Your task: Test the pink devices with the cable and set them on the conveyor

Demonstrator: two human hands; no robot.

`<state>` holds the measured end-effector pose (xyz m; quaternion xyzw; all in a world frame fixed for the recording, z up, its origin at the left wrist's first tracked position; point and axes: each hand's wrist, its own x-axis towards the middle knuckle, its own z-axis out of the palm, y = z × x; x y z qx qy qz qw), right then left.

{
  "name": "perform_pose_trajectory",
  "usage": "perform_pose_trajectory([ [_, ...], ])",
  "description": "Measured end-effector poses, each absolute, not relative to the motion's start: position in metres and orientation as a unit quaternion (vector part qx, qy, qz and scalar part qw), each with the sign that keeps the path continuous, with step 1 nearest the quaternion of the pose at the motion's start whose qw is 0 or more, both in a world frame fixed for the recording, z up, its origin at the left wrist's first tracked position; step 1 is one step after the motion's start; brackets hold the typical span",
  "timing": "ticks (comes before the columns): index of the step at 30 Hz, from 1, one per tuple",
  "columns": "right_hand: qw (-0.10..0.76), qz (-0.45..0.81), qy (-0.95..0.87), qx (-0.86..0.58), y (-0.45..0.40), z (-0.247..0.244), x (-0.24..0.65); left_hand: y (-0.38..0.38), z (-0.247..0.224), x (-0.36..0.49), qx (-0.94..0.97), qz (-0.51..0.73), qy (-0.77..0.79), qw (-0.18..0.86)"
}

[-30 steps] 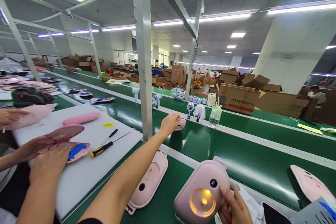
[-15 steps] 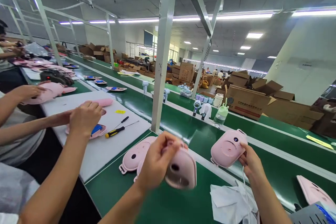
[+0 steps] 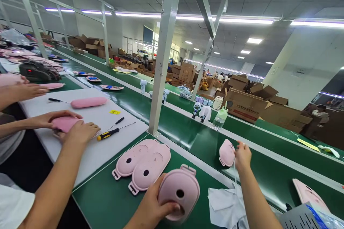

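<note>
Two pink shells in your hands. Your left hand (image 3: 153,209) grips a pink casing (image 3: 178,193) on the green bench (image 3: 107,200), hole side up, hanging loop pointing away from you; fingers cover its near edge. Your right hand (image 3: 242,155) pinches a second casing (image 3: 227,153) over the conveyor belt (image 3: 268,171), tilted on edge; its face is hard to read. Just left lie two flat shells (image 3: 142,162), long axes slanting away rightward. White cloth (image 3: 228,207) beside your right forearm. Open belt beyond.
</note>
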<state>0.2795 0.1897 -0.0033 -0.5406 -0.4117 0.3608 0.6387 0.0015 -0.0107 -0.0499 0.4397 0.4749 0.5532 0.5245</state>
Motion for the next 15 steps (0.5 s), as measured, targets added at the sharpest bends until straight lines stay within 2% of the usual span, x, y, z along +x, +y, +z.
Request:
perform_pose_trajectory([
  [6,0.412,0.522,-0.604,-0.439,0.081,-0.009,0.217,0.001,-0.054,0.001,0.331,0.575,0.463,0.588],
  [7,0.344,0.525,-0.657,-0.418,0.064,-0.009,0.211,0.0,-0.052,0.002,0.319,0.579,0.455,0.597],
  [9,0.27,0.514,-0.707,-0.405,0.038,-0.009,0.204,-0.003,-0.047,0.005,0.306,0.582,0.438,0.613],
  [11,0.237,0.507,-0.723,-0.405,0.022,-0.007,0.202,-0.006,-0.043,0.009,0.302,0.582,0.427,0.623],
  [15,0.224,0.509,-0.725,-0.406,0.012,-0.003,0.206,-0.011,-0.036,0.017,0.303,0.586,0.415,0.626],
])
